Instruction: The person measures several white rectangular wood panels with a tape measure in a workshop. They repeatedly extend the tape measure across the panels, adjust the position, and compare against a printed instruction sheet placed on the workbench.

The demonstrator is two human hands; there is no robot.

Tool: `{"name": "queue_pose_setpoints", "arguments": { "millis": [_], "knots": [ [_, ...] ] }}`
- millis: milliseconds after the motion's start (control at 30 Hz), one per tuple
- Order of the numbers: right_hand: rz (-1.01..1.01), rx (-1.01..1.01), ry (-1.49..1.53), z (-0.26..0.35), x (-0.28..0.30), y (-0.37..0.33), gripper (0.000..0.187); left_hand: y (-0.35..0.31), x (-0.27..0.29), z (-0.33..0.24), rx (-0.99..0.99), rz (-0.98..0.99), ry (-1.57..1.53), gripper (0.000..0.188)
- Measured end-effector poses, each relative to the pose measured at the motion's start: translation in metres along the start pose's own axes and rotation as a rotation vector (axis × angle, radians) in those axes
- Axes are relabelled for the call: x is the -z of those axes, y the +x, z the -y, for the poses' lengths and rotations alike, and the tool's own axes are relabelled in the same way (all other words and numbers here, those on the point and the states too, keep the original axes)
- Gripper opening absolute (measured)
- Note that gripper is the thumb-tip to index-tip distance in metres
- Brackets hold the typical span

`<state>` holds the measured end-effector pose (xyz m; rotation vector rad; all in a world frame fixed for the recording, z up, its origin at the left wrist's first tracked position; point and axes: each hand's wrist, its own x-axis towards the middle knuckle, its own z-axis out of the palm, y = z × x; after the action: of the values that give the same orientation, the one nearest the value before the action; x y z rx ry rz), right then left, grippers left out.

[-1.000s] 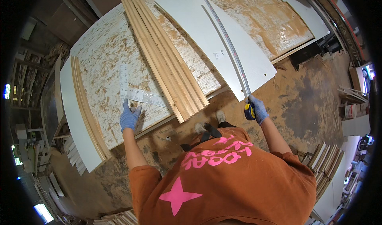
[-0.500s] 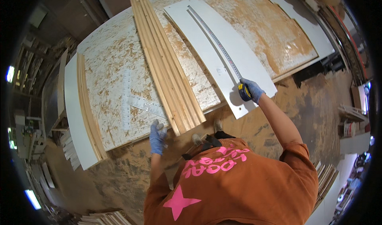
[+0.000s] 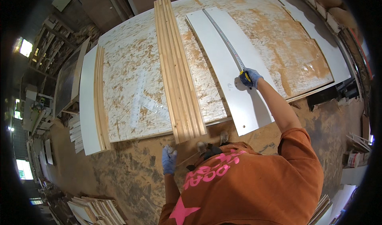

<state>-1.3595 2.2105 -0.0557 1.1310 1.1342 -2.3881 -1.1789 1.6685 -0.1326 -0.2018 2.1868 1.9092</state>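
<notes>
My right hand point(image 3: 250, 77), in a blue glove, is closed around a yellow and black tape measure point(image 3: 246, 78) above a long white board point(image 3: 227, 54). From its case the metal blade point(image 3: 227, 43) runs out along the board to the far end. Near the board's close end is a small hole. My left hand point(image 3: 169, 160), gloved too, hangs off the table's front edge with its fingers curled; whether anything is in them is hidden. Close by it end several long wooden strips point(image 3: 179, 82), lying side by side on the worktable point(image 3: 123, 86).
Left of the strips lies a clear angled ruler point(image 3: 153, 106). More thin strips point(image 3: 100, 101) rest on a white panel point(image 3: 88, 105) at the table's left side. Stacked boards point(image 3: 97, 210) stand on the dusty floor point(image 3: 135, 167) at lower left.
The tape measure in my right hand has moved along the board toward its far end, and less blade is out. My left hand has drawn back from the table edge. The view has shifted.
</notes>
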Motion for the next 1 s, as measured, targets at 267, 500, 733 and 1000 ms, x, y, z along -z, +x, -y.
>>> {"name": "queue_pose_setpoints", "arguments": {
  "millis": [267, 500, 733, 1000],
  "knots": [
    [-0.033, 0.007, -0.073, 0.012, -0.018, 0.002, 0.040, 0.015, 0.004, 0.004, -0.025, 0.086, 0.167, 0.052],
    [-0.083, 0.228, -0.309, -0.023, 0.014, -0.009, 0.047, 0.027, 0.014, 0.003, -0.049, 0.276, 0.313, 0.053],
    [-0.425, 0.379, -0.609, -0.119, 0.076, -0.153, 0.046, 0.028, -0.004, -0.031, 0.105, 0.548, 0.411, 0.051],
    [-0.608, 0.226, -0.723, -0.214, 0.140, -0.229, 0.050, 0.035, -0.077, -0.040, -0.038, 1.013, 0.489, 0.047]
  ]
}}
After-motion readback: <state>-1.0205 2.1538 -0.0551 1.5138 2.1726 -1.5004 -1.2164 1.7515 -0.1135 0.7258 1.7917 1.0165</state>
